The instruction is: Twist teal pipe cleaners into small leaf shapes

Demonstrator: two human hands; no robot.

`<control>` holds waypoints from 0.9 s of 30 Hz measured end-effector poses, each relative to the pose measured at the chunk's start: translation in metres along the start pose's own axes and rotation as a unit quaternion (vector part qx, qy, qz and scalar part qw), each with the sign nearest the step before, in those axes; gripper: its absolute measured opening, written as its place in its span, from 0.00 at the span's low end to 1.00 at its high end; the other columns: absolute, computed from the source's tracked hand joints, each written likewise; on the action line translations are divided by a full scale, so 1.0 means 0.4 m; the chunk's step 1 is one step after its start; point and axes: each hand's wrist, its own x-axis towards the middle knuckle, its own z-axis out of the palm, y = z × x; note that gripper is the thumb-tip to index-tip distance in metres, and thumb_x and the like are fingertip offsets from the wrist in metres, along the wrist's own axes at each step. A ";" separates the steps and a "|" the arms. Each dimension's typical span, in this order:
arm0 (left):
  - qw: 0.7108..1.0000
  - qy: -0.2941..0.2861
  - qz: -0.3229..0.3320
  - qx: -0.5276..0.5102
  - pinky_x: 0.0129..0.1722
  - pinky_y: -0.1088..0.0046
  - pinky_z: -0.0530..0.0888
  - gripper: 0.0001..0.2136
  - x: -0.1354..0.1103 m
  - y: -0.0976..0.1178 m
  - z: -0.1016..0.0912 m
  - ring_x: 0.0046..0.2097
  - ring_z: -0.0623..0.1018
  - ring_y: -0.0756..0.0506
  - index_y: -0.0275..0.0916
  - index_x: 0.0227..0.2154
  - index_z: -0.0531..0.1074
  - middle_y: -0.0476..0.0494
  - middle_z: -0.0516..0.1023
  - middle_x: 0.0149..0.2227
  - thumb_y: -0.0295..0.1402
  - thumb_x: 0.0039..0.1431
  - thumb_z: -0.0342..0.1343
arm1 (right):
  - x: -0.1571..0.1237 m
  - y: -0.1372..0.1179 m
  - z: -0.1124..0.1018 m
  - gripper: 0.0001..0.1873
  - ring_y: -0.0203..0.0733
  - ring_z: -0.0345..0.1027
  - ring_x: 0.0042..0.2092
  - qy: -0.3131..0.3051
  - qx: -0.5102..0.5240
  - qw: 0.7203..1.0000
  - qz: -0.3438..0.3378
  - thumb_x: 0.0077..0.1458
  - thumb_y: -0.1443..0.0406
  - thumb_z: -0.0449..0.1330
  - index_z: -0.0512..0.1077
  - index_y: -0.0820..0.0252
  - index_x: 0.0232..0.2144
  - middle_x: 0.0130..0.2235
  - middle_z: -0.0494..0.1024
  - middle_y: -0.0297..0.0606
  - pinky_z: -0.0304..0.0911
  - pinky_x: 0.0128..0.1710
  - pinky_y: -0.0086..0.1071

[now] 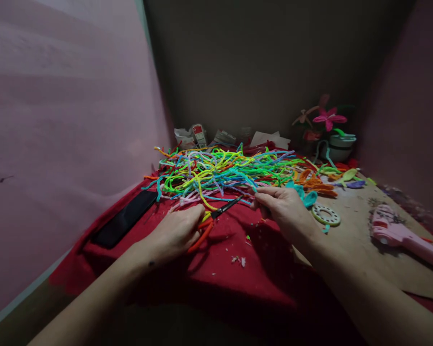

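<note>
My left hand (pixel 182 226) is closed around the handles of scissors (pixel 222 210) with orange and yellow grips. Their dark blades point right and slightly up, toward my right hand (pixel 279 204). Thumb and fingers of that hand pinch a light blue pipe cleaner (pixel 250 181); whether the blades touch it I cannot tell. Just beyond both hands spreads a tangled pile of pipe cleaners (pixel 216 168) in green, yellow, blue, pink and other colours. Teal looped petals (pixel 305 196) lie beside my right hand, partly behind it.
A dark phone (pixel 126 218) lies left on the red cloth (pixel 216 278). To the right are a tape roll (pixel 325 215), orange pipe-cleaner pieces (pixel 315 182) and a pink glue gun (pixel 400 233) on a board (pixel 357 230). A potted pink flower (pixel 330 118) stands at the back. Small scraps (pixel 240 261) lie in front.
</note>
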 end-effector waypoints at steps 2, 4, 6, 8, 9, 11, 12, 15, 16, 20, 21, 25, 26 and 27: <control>1.000 0.007 -0.007 0.024 0.29 0.71 0.62 0.05 -0.008 0.021 0.003 0.30 0.69 0.46 0.39 0.31 0.59 0.43 0.71 0.31 0.31 0.56 0.39 | -0.001 -0.001 -0.001 0.12 0.29 0.52 0.18 -0.001 0.005 1.000 -0.003 0.46 0.65 0.53 0.68 0.64 0.15 0.14 0.63 0.31 0.47 0.19 0.26; 0.999 -0.001 -0.016 0.050 0.31 0.70 0.63 0.06 -0.009 0.039 0.006 0.32 0.71 0.45 0.38 0.34 0.59 0.40 0.72 0.33 0.29 0.56 0.38 | -0.002 0.001 -0.001 0.13 0.29 0.52 0.17 -0.006 0.014 1.000 -0.009 0.46 0.64 0.54 0.69 0.64 0.15 0.16 0.66 0.32 0.47 0.18 0.26; 0.997 -0.008 -0.015 0.071 0.31 0.69 0.64 0.07 -0.005 0.051 0.010 0.33 0.72 0.44 0.37 0.35 0.59 0.38 0.72 0.34 0.27 0.57 0.37 | -0.003 0.005 -0.001 0.13 0.28 0.51 0.17 -0.008 0.034 0.999 -0.009 0.46 0.63 0.55 0.70 0.65 0.16 0.17 0.68 0.33 0.46 0.17 0.26; 0.995 -0.003 -0.018 0.094 0.31 0.68 0.65 0.09 0.004 0.058 0.014 0.32 0.72 0.43 0.36 0.35 0.60 0.37 0.73 0.33 0.26 0.57 0.36 | -0.004 0.008 0.000 0.12 0.28 0.49 0.16 -0.004 0.060 0.998 0.005 0.45 0.62 0.56 0.72 0.65 0.19 0.17 0.69 0.33 0.44 0.16 0.26; 0.994 0.001 -0.022 0.105 0.30 0.68 0.65 0.09 0.009 0.060 0.016 0.32 0.72 0.43 0.36 0.36 0.60 0.37 0.73 0.32 0.26 0.57 0.35 | -0.004 0.009 0.001 0.11 0.28 0.49 0.16 -0.001 0.070 0.997 0.014 0.45 0.62 0.56 0.73 0.65 0.21 0.17 0.69 0.33 0.43 0.16 0.26; 0.992 0.009 -0.028 0.120 0.29 0.67 0.65 0.10 0.018 0.062 0.018 0.31 0.72 0.42 0.35 0.36 0.60 0.37 0.73 0.31 0.25 0.57 0.35 | -0.005 0.010 0.001 0.12 0.28 0.49 0.16 -0.002 0.071 0.997 0.022 0.45 0.62 0.56 0.74 0.65 0.24 0.18 0.70 0.33 0.43 0.16 0.26; 0.992 0.013 -0.027 0.122 0.29 0.67 0.65 0.10 0.021 0.062 0.018 0.32 0.73 0.41 0.35 0.36 0.60 0.37 0.73 0.31 0.25 0.56 0.35 | -0.005 0.009 0.001 0.12 0.28 0.49 0.16 -0.005 0.062 0.998 0.020 0.45 0.62 0.56 0.74 0.65 0.23 0.17 0.70 0.34 0.44 0.16 0.27; 0.992 0.024 -0.019 0.121 0.30 0.65 0.66 0.10 0.027 0.064 0.019 0.34 0.73 0.40 0.34 0.35 0.61 0.35 0.73 0.34 0.24 0.56 0.35 | -0.007 0.009 -0.002 0.13 0.28 0.49 0.17 -0.016 0.024 1.000 0.005 0.46 0.62 0.55 0.72 0.65 0.18 0.17 0.68 0.33 0.45 0.18 0.27; 0.992 0.026 -0.020 0.120 0.31 0.65 0.66 0.10 0.028 0.065 0.019 0.34 0.73 0.40 0.34 0.35 0.61 0.35 0.73 0.34 0.23 0.56 0.35 | -0.007 0.011 -0.004 0.13 0.28 0.48 0.17 -0.020 0.015 1.000 0.000 0.46 0.62 0.55 0.71 0.64 0.16 0.16 0.68 0.33 0.45 0.18 0.27; 0.993 0.017 -0.026 0.109 0.31 0.67 0.66 0.09 0.031 0.068 0.016 0.35 0.74 0.41 0.35 0.35 0.61 0.35 0.73 0.35 0.24 0.56 0.36 | -0.006 0.025 -0.008 0.13 0.29 0.48 0.19 -0.028 0.013 0.999 -0.019 0.46 0.63 0.54 0.71 0.63 0.16 0.16 0.66 0.31 0.44 0.19 0.27; 0.994 0.012 -0.028 0.107 0.30 0.68 0.66 0.09 0.031 0.070 0.014 0.35 0.74 0.41 0.35 0.35 0.60 0.35 0.73 0.35 0.24 0.56 0.36 | -0.006 0.029 -0.009 0.12 0.30 0.49 0.19 -0.031 0.014 0.999 -0.022 0.46 0.63 0.54 0.71 0.63 0.17 0.16 0.66 0.31 0.44 0.19 0.27; 0.992 -0.011 -0.036 0.117 0.29 0.67 0.67 0.11 0.028 0.078 0.005 0.34 0.75 0.40 0.34 0.38 0.60 0.34 0.74 0.34 0.23 0.57 0.34 | -0.004 0.035 -0.009 0.11 0.30 0.50 0.20 -0.039 0.017 0.999 -0.025 0.46 0.64 0.54 0.71 0.63 0.17 0.16 0.65 0.31 0.44 0.20 0.27; 0.992 -0.014 -0.035 0.121 0.29 0.67 0.67 0.12 0.027 0.080 0.004 0.34 0.75 0.39 0.33 0.39 0.60 0.33 0.74 0.34 0.24 0.57 0.34 | -0.005 0.033 -0.008 0.11 0.29 0.50 0.19 -0.040 0.020 0.999 -0.023 0.46 0.65 0.54 0.70 0.63 0.17 0.16 0.65 0.30 0.44 0.20 0.27; 0.992 -0.014 -0.033 0.123 0.29 0.67 0.67 0.12 0.026 0.081 0.004 0.33 0.75 0.39 0.33 0.39 0.60 0.33 0.74 0.34 0.24 0.57 0.34 | -0.006 0.029 -0.008 0.11 0.29 0.49 0.19 -0.042 0.022 0.999 -0.020 0.46 0.65 0.54 0.69 0.63 0.16 0.16 0.64 0.30 0.44 0.20 0.27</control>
